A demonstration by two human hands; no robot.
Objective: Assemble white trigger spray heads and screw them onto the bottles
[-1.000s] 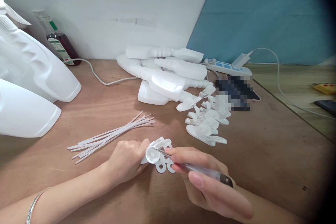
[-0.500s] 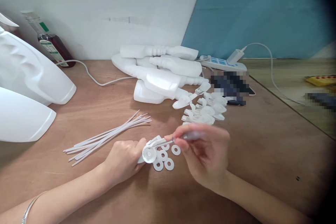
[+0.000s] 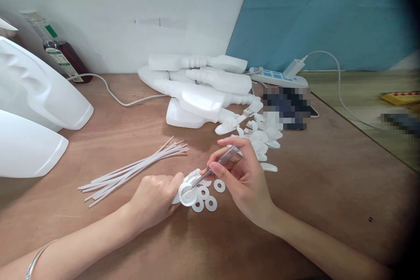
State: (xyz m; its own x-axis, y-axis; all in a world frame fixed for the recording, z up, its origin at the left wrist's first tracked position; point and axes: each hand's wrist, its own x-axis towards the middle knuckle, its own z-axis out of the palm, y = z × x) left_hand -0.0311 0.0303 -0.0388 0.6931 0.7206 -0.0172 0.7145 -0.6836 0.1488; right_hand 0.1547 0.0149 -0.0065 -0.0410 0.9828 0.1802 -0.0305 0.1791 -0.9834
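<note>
My left hand (image 3: 156, 194) is closed around a white plastic spray head (image 3: 188, 195), its ribbed round collar facing me. A screwdriver (image 3: 226, 156) with a clear handle is pinched in my right hand (image 3: 251, 179), slanting down to the left. Its metal tip reaches into the open collar; exactly what it touches there is too small to tell. Beside the collar lie several flat white ring washers (image 3: 219, 186), partly overlapping. Most of the spray head is hidden by my left fingers.
Thin white tubes (image 3: 131, 173) lie crossed at left. White bottles (image 3: 201, 98) are piled at the back, near a heap of translucent plastic parts (image 3: 259, 135). Larger white bottles (image 3: 39, 140), a dark-liquid glass bottle (image 3: 64, 57) and a power strip (image 3: 278, 78) stand around the table (image 3: 315, 192).
My right hand has swung the screwdriver steeper, its handle coming into clear view, with the tip now inside the collar. The left hand keeps its hold, with the collar slightly turned.
</note>
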